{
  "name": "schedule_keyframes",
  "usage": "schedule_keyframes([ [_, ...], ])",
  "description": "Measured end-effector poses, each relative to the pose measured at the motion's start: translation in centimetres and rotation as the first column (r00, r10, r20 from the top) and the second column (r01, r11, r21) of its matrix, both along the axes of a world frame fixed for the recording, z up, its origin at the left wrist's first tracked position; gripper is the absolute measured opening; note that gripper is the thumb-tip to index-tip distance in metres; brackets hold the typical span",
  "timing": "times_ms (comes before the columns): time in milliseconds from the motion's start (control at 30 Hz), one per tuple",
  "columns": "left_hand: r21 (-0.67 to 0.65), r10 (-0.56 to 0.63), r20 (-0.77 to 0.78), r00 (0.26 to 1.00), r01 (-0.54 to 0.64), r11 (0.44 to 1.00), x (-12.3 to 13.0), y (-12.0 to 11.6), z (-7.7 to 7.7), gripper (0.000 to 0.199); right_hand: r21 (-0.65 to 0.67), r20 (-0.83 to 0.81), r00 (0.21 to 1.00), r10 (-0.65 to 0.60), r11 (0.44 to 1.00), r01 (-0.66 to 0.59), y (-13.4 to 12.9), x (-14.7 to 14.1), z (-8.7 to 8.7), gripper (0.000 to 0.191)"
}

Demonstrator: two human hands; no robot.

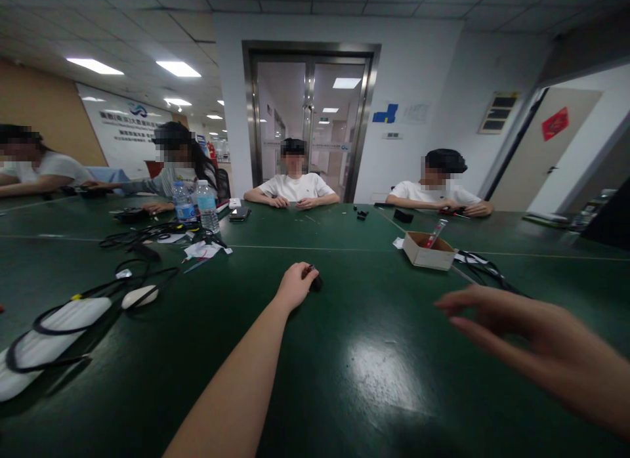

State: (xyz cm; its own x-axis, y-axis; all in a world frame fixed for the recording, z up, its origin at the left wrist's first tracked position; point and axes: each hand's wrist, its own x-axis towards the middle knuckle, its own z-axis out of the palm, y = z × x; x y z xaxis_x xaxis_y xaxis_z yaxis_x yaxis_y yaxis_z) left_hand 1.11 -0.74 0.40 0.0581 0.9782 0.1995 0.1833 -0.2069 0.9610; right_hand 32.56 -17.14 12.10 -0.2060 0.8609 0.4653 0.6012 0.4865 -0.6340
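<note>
My left hand (296,284) rests on the green table (339,353) near the middle, its fingers closed around a small black object (315,282) that shows at its right side. What exactly the object is cannot be made out. On the right, my right hand (512,327) hovers above the table, slightly blurred, with thumb and fingers apart and nothing between them. Just beyond it stands a small open cardboard box (429,258) with a red and clear item (436,233) leaning out of it.
At the left lie a white power strip (59,340) with black cable, a white mouse (140,296), papers (203,249) and two water bottles (207,207). Small black pieces (362,214) and a phone (239,214) lie farther back. Several people sit along the far side.
</note>
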Motion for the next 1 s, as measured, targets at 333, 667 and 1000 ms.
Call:
schedule_keyframes([
  [333, -0.016, 0.112, 0.211, 0.971, -0.111, 0.994, 0.2, 0.9, 0.5, 0.016, -0.707, -0.613, 0.780, -0.126, 0.529, -0.470, 15.5, -14.9, -6.2, 0.033],
  [667, -0.092, 0.089, 0.381, 0.920, -0.059, 0.994, -0.1, 1.2, 0.6, 0.012, -0.470, -0.834, 0.547, -0.077, 0.618, -0.630, 19.0, -16.9, -9.5, 0.009],
  [1000, -0.182, 0.190, 0.479, 0.857, -0.115, 0.977, -1.2, 3.4, 0.3, 0.015, -0.392, -0.861, 0.506, -0.054, 0.704, -0.592, 19.6, -16.4, -10.1, 0.026],
])
